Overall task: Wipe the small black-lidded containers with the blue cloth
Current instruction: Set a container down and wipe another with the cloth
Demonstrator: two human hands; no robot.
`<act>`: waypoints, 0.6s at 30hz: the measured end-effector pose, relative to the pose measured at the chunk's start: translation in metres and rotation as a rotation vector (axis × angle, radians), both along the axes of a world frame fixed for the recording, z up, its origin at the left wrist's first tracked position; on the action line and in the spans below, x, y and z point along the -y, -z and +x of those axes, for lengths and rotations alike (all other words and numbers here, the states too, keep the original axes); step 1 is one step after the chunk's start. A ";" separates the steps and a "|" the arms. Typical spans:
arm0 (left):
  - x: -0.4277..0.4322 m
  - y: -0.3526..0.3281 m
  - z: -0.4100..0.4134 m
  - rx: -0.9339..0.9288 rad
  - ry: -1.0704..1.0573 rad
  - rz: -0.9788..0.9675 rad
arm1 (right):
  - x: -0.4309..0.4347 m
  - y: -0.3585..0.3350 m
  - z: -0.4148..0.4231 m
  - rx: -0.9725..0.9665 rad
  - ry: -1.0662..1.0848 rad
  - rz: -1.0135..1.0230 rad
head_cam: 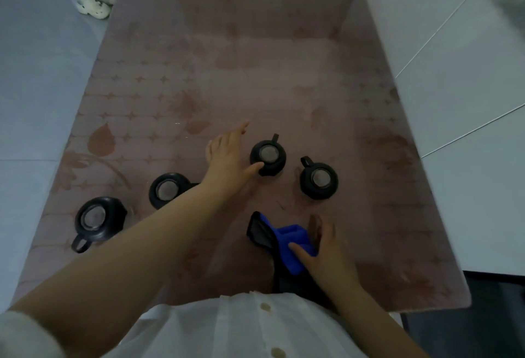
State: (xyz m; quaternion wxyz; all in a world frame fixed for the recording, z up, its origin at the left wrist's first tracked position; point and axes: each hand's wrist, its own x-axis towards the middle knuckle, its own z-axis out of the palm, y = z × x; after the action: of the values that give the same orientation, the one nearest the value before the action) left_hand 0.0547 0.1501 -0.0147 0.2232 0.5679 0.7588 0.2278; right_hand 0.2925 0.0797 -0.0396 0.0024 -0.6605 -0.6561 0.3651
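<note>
From the head camera we looked down on a bench (255, 45) covered with a dusty pink leaf-patterned cloth. Four small black-lidded containers stood on its near half, each with a round clear window in its lid and a small loop handle.

Our left hand (227, 159) reached forward with the fingers spread apart and gripping nothing. Its thumb touched the near left edge of the centre container (268, 156), while the fingers pointed past that container's left side. The right container (318, 180) stood just beside the centre one and apart from both hands. The left-middle container (167, 188) sat under the far side of our left forearm, partly hidden by it. The far-left container (98, 220) stood near the bench's left edge, its handle pointing toward us, well apart from either hand.

Our right hand (324, 249) lay near the bench's front edge, fingers loosely apart, resting on the blue cloth (292, 244). The thumb pressed on the blue folds, and we could not tell whether the hand truly gripped the cloth. A dark part of the cloth stuck out to the left of the hand.

A white buttoned shirt (241, 326) filled the bottom, and pale patterned clogs (96, 2) lay on the floor beyond the bench's far left corner.
</note>
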 end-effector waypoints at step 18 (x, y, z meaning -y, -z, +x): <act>-0.016 0.015 0.024 0.187 0.075 -0.203 | -0.005 -0.002 -0.021 -0.551 0.252 -0.144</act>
State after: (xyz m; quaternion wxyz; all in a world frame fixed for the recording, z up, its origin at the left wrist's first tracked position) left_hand 0.0784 0.1661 -0.0297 0.3576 0.5469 0.7319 0.1934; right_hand 0.2714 0.0848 -0.0375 0.1788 -0.6113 -0.5161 0.5727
